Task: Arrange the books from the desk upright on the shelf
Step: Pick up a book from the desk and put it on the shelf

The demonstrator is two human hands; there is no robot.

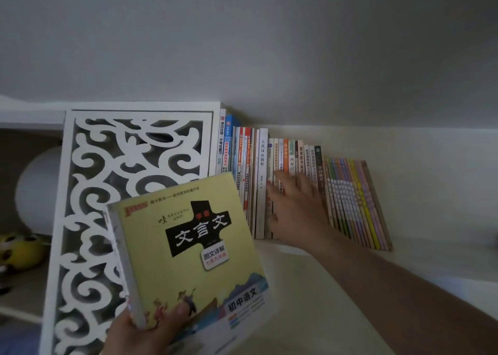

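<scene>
The yellow book [188,246] in my left hand [145,330] has a smooth paper cover with a slight sheen, and its page block at the spine side looks plain matt paper. The carved panel [129,193] beside it is white, painted smooth, with cut-out scrollwork showing clean flat edges. My right hand [296,209] lies on the row of books [269,179], paper spines, some glossy and catching light, the white ones duller. The thin coloured booklets [358,206] at the end look like soft paper covers. The shelf [310,287] under them is a smooth, matt white surface. The wall [269,44] behind is matt grey-white, evenly finished.
</scene>
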